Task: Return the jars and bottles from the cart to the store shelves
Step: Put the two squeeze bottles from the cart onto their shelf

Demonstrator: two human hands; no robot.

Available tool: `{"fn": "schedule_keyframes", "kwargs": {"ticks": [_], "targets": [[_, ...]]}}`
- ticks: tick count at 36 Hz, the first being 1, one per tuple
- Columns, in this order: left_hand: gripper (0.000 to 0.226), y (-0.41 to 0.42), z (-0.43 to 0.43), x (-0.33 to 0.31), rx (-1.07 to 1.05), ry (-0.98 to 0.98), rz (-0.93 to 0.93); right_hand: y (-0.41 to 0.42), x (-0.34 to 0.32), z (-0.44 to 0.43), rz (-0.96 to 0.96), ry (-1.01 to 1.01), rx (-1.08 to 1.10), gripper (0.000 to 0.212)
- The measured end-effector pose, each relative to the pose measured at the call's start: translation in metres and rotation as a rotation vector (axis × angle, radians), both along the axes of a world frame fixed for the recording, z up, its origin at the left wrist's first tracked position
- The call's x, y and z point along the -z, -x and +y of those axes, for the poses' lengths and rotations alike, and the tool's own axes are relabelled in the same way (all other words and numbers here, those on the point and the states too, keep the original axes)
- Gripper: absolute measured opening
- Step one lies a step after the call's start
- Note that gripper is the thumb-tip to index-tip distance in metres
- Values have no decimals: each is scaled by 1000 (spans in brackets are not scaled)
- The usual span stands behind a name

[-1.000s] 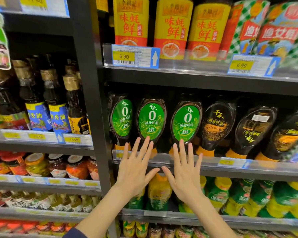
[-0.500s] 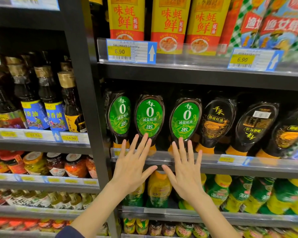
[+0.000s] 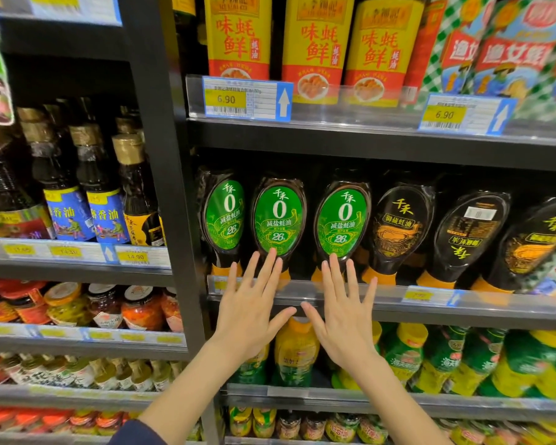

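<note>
Reading: green bottles [image 3: 278, 220] "0", "26" | tag [image 3: 227, 99] 6.90 | left hand [image 3: 251, 319], right hand [image 3: 344, 319] flat

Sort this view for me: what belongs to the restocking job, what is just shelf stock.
Job: left hand, right hand, both open, holding nothing; green-label bottles in front of them; that shelf's rail.
Just there: yellow-label bottles above; sesame oil bottles; jars lower left; price tags.

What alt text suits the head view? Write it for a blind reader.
The left hand and right hand, open with fingers spread, hover before upside-down green-label sauce bottles on a store shelf. Above stand yellow bottles; jars fill the bay at left.
</note>
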State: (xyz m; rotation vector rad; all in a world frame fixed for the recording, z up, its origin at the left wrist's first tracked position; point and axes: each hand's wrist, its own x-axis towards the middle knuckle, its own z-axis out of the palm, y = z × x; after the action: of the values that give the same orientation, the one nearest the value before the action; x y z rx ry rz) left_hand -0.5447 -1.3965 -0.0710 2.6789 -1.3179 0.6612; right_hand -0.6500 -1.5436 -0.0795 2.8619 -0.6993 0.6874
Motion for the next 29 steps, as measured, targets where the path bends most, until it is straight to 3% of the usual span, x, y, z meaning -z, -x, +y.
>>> {"fn": "schedule_keyframes", "kwargs": {"ticks": [14,22,29], "targets": [[80,6,3,-12,-13,-45,67,5,-5,-2,53,-32,-19,76],[75,15,17,-32,83,-75,42,25,-23,-1,116,-59,-130,84],[68,39,41,-55,135,-158,42,58,-41,11,221,-84,-138,66]]}}
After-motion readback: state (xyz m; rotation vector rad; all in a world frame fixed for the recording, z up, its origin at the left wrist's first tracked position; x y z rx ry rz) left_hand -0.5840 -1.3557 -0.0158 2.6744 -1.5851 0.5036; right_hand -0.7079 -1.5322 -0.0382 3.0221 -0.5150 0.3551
